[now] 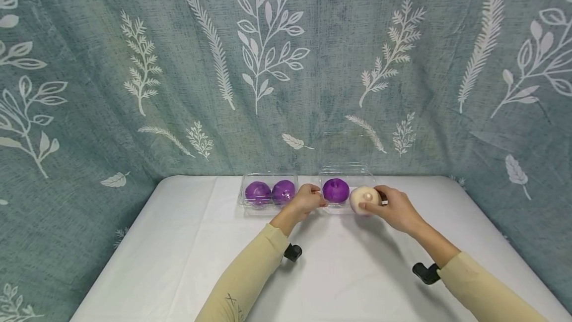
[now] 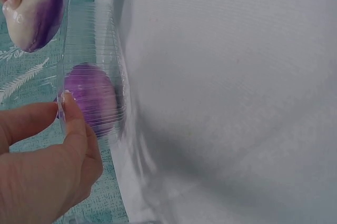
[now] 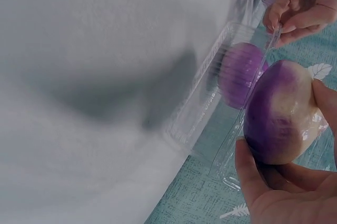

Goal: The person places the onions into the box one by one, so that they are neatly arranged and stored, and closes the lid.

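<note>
My right hand [image 1: 399, 209] grips a purple-and-white turnip [image 1: 360, 199] between thumb and fingers, its pale side with a small knob facing up. In the right wrist view this turnip [image 3: 281, 113] is just above the rim of a clear plastic clamshell box [image 3: 197, 111]. My left hand [image 1: 306, 201] pinches the left rim of that same box [image 2: 87, 27] between thumb and forefinger. Inside the box sits one other purple turnip [image 1: 336, 190], in its left half. Whether the held turnip touches the box cannot be told.
Left of my left hand stands another clear plastic box [image 1: 270, 177] with two purple turnips [image 1: 257, 193] inside. Both boxes are at the far edge of the white-covered table [image 1: 178, 247]. A green leaf-patterned curtain [image 1: 321, 89] hangs behind and at the sides.
</note>
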